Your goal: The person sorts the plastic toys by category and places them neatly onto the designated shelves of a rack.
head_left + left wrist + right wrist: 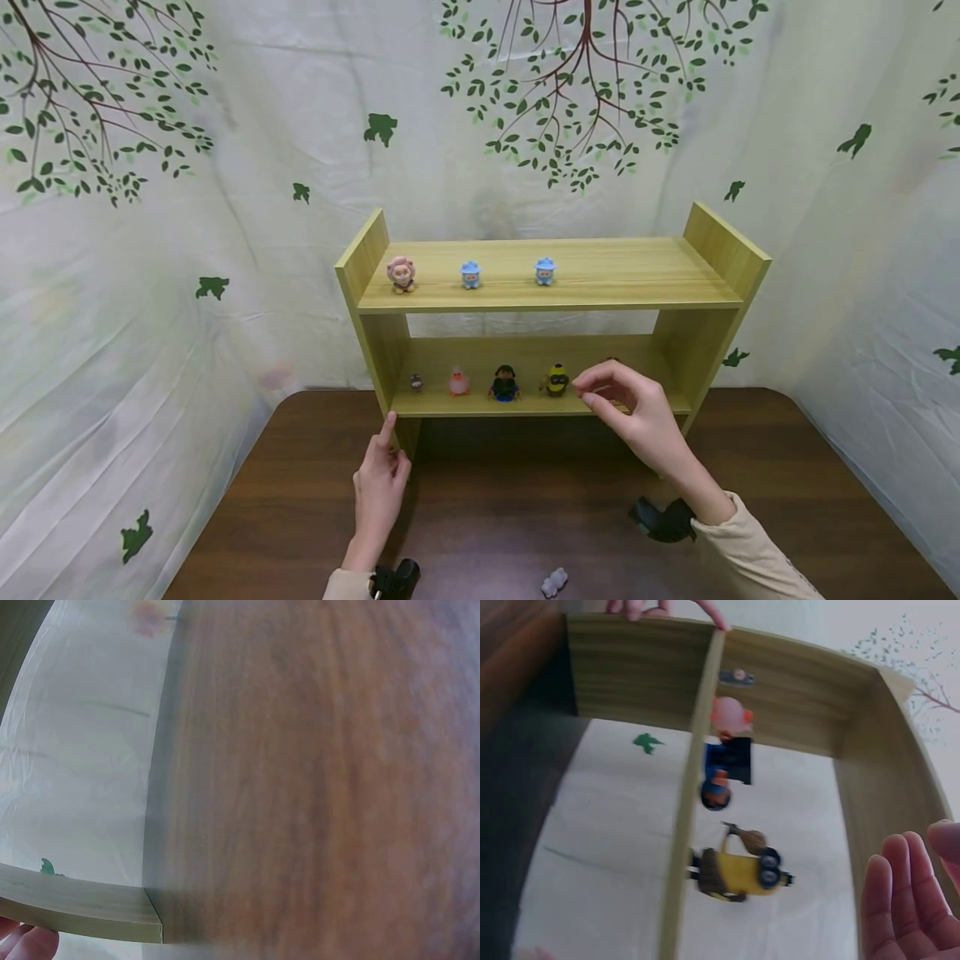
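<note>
My right hand (630, 408) hovers at the right part of the lower shelf (480, 410), thumb and fingers gently curved and apart. In the right wrist view its fingers (904, 892) show nothing between them. Behind the hand, a small figure (613, 360) is mostly hidden. Just left of it stands a yellow goggled minion figure (557, 381). My left hand (378, 487) touches the front edge of the left side panel (363, 342), its index finger stretched up to the lower shelf's corner. More fingertips (37, 943) show at the panel's edge in the left wrist view.
Left along the lower shelf stand a dark-haired figure (505, 383), a pink figure (459, 382) and a tiny grey figure (416, 382). Above are a pink-hooded figure (402, 274) and two blue-hatted figures (470, 275). A small grey figure (555, 582) lies on the brown table (480, 517).
</note>
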